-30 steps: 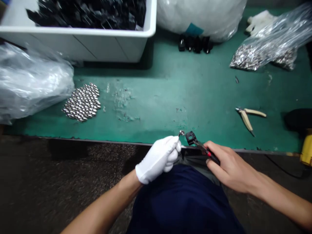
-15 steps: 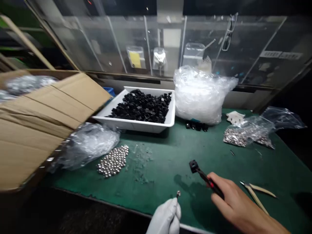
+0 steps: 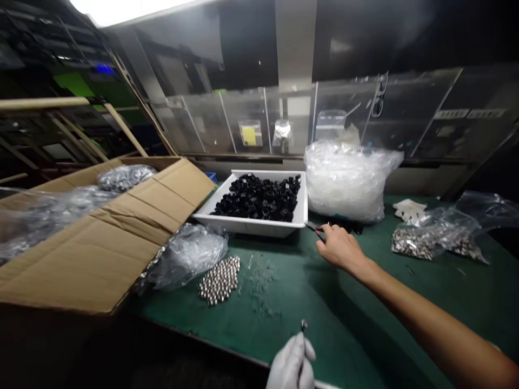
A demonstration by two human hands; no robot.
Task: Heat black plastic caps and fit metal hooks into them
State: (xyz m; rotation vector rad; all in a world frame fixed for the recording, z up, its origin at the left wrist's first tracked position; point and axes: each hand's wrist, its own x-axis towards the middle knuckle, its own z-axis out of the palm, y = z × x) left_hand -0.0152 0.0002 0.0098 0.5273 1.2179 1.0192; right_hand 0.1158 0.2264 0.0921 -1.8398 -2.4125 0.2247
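Note:
My left hand (image 3: 291,363), in a white glove, sits at the bottom edge of the view and pinches a small metal pin (image 3: 304,325) upright. My right hand (image 3: 340,248) is bare and stretches far across the green mat (image 3: 259,319), close to the right corner of a white tray (image 3: 251,227). A thin dark tool (image 3: 314,229) pokes out from its fingers toward that corner, with most of it hidden by the fingers. A few black parts (image 3: 344,226) lie just beyond those fingers, and the tray holds a heap of similar black pieces.
A round-beaded patch of steel beads (image 3: 219,281) lies on the mat beside a clear plastic bag (image 3: 186,256). An open cardboard box (image 3: 101,232) stands at left. A large plastic bag (image 3: 348,183) and a bag of small silver parts (image 3: 421,240) stand at right.
The view has swung up from the mat to the far side of the bench. My right hand has reached forward to the tray corner. My left hand still pinches the pin, now lower in view.

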